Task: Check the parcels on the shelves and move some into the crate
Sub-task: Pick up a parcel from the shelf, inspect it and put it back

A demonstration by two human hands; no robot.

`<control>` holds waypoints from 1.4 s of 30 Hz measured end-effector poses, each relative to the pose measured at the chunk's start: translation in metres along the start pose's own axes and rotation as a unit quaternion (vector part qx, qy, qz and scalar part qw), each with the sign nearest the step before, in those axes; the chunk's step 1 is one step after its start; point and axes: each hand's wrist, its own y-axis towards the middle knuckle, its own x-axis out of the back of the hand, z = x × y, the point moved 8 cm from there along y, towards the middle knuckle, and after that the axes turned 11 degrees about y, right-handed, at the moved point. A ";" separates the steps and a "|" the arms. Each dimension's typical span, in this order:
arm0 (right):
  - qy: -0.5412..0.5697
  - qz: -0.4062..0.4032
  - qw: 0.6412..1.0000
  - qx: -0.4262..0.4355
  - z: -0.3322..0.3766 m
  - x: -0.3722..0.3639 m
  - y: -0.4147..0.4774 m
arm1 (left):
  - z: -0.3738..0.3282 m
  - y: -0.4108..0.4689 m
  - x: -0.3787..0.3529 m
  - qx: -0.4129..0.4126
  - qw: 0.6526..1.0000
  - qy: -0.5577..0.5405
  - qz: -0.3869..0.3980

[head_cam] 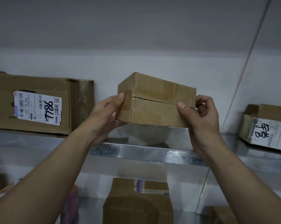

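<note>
Small taped box held over the middle of the upper shelf, near its front edge, tilted. Cannot tell whether its underside touches the metal. Left hand grips the left end, thumb on the front face. Right hand grips the right end, thumb in front, fingers curled behind.

Large labelled box at the shelf's left end. Open-topped box at its right end. Another box on the shelf below.
</note>
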 end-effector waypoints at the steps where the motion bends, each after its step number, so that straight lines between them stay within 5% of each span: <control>1: -0.009 0.001 1.000 -0.004 -0.001 -0.001 -0.001 | 0.001 0.000 -0.005 -0.004 1.000 0.000 0.029; 8: -0.090 -0.021 0.996 0.006 -0.004 0.006 0.004 | -0.006 -0.007 -0.007 -0.006 0.997 -0.073 0.021; 13: -0.156 -0.014 0.988 -0.007 -0.007 0.007 0.006 | -0.014 -0.008 -0.010 -0.068 0.998 0.001 0.009; 20: -0.153 0.022 0.979 -0.130 -0.022 -0.007 -0.002 | -0.014 -0.008 -0.010 -0.081 0.996 0.036 0.006; 42: -0.133 0.053 0.984 -0.107 -0.012 -0.019 -0.005 | -0.016 -0.008 -0.007 -0.111 0.993 -0.023 0.022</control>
